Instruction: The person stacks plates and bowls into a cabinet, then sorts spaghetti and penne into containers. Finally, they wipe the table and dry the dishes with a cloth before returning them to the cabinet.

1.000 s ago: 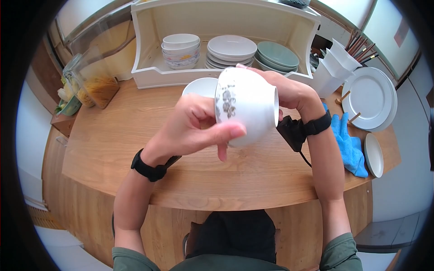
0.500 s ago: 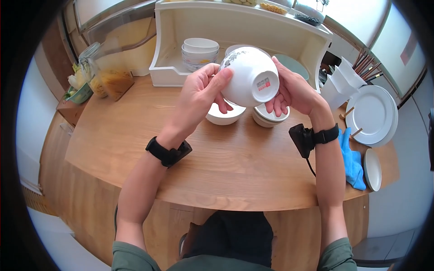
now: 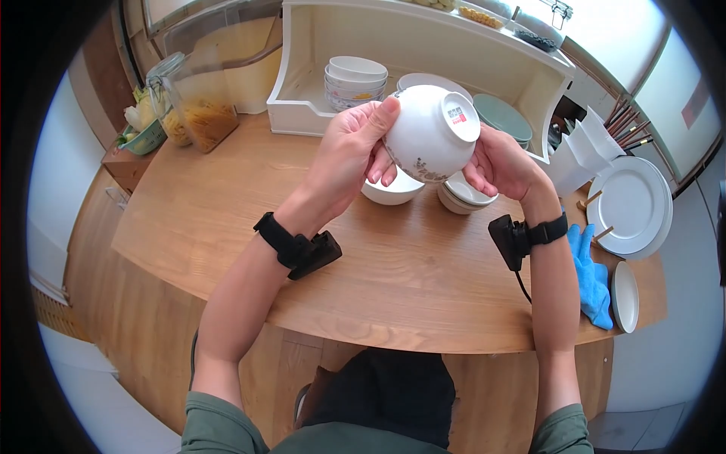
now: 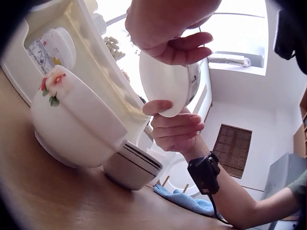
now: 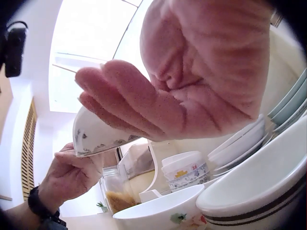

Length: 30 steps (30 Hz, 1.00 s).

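Both hands hold a white bowl (image 3: 431,136) up over the table, tipped so its base with a red and grey mark faces upward. A grey floral band runs near its rim. My left hand (image 3: 348,151) grips the left side, thumb on the outer wall. On the right side, my right hand (image 3: 514,163) holds it with fingers bent below the wall. Beneath, a white bowl (image 3: 393,193) stands on the table, showing a red flower in the left wrist view. Beside it are stacked smaller bowls (image 3: 456,200) with dark stripes.
A white shelf (image 3: 302,117) at the back holds stacked bowls (image 3: 355,79) and plates (image 3: 503,117). Pasta containers (image 3: 208,125) stand left. At right are a plate rack with white plates (image 3: 628,204), a blue cloth (image 3: 594,284), an upright dish (image 3: 625,296) and chopsticks (image 3: 624,125).
The bowl has turned from lying sideways to base up, its floral band now along the lower side. Both hands have shifted their grip around it. The head view has also shifted.
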Motion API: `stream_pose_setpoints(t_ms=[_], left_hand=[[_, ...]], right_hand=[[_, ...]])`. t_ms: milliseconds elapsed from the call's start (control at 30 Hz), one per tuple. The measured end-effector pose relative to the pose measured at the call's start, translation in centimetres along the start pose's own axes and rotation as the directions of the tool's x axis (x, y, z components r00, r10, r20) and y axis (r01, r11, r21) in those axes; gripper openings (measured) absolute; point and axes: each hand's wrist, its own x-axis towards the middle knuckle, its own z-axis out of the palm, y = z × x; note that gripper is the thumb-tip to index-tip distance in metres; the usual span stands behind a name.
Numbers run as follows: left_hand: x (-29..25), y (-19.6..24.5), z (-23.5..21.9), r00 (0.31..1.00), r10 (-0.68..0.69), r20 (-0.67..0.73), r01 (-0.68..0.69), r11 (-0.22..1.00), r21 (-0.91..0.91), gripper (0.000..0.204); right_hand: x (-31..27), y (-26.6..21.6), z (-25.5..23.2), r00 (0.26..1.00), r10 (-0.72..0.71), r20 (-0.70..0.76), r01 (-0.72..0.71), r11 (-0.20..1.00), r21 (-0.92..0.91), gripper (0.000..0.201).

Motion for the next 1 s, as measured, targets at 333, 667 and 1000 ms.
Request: stream_pose_setpoints(t_ms=[333,667,1000], left_hand=[[0.1,0.0,-0.1,0.997,-0.056,-0.047,0.047,0.984,-0.175,0.035],[0.2,-0.1,-0.6,0.987,-0.034,-0.158,0.031,0.999,-0.018,0.038],[0.3,0.0,-0.3,0.975,-0.046,-0.215,0.055,0.998,0.038,0.039]], right_hand=[[0.3,0.2,0.2,0.994,-0.011,-0.105,0.006,0.999,-0.048,0.050],[-0.2,-0.5,0.7,0.985,-0.128,-0.113,0.125,0.992,-0.031,0.044],[-0.4,-0.6,0.5,0.985,-0.136,-0.102,0.131,0.990,-0.054,0.044]])
